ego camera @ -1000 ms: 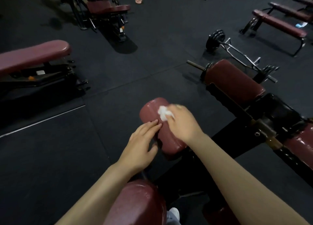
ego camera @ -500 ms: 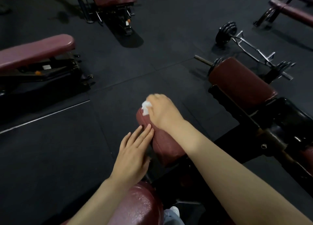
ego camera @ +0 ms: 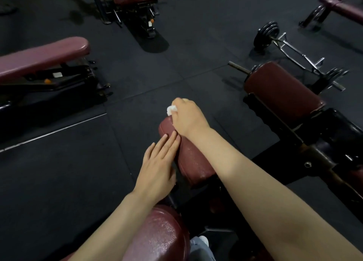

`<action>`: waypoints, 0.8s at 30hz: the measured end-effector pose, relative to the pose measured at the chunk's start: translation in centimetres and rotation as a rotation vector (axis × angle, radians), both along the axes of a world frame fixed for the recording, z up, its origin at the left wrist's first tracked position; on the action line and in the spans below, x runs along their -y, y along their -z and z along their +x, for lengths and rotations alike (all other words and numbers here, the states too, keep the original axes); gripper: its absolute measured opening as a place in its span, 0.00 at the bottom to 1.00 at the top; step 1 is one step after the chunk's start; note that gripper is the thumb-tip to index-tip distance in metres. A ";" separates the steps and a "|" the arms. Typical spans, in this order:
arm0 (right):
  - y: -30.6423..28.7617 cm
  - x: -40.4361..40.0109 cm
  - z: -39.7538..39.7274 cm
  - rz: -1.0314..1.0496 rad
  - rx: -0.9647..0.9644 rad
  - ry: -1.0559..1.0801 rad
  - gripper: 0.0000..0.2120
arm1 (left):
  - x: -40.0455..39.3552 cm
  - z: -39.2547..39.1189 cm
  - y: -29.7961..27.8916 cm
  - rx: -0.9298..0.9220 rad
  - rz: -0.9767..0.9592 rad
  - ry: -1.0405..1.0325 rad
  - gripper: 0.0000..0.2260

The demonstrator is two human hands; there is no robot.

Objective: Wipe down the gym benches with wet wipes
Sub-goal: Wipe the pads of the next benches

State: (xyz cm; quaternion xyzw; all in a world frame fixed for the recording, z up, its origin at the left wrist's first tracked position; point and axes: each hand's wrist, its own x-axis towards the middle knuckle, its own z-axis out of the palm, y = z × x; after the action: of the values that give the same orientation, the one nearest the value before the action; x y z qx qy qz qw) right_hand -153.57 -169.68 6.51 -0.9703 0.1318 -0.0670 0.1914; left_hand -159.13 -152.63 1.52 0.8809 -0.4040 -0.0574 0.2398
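My right hand (ego camera: 188,119) pinches the limp, light white wet wipe (ego camera: 171,109) bunched at the far end of the firm, slick maroon vinyl pad (ego camera: 188,154); my left hand (ego camera: 157,168) rests flat, steadying it

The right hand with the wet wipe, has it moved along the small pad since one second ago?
Yes. The right hand with the wet wipe has slid from the middle of the small maroon pad to its far end.

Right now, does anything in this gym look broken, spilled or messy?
Nothing looks broken or spilled. The right hand holds a white wipe at the far end of the red pad, and the left hand rests flat on its side. A loaded bar lies on the floor.
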 end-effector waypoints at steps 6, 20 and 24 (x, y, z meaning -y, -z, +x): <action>0.0 -0.5 -17.6 0.015 0.092 -0.126 0.16 | -1.1 -0.7 1.9 -0.088 0.001 -0.043 0.44; -0.9 0.1 -8.9 -0.074 0.155 0.001 0.10 | 0.7 -1.4 1.8 -0.089 -0.130 -0.038 0.45; 0.7 -0.1 -19.7 0.086 0.089 0.066 0.11 | 0.0 -1.5 2.9 -0.126 -0.130 -0.048 0.47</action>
State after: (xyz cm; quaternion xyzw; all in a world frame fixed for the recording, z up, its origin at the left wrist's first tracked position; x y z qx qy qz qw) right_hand -173.23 -169.56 5.83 -0.9523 0.1579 -0.1107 0.2364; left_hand -160.62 -152.59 -1.39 0.8675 -0.3696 -0.0807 0.3230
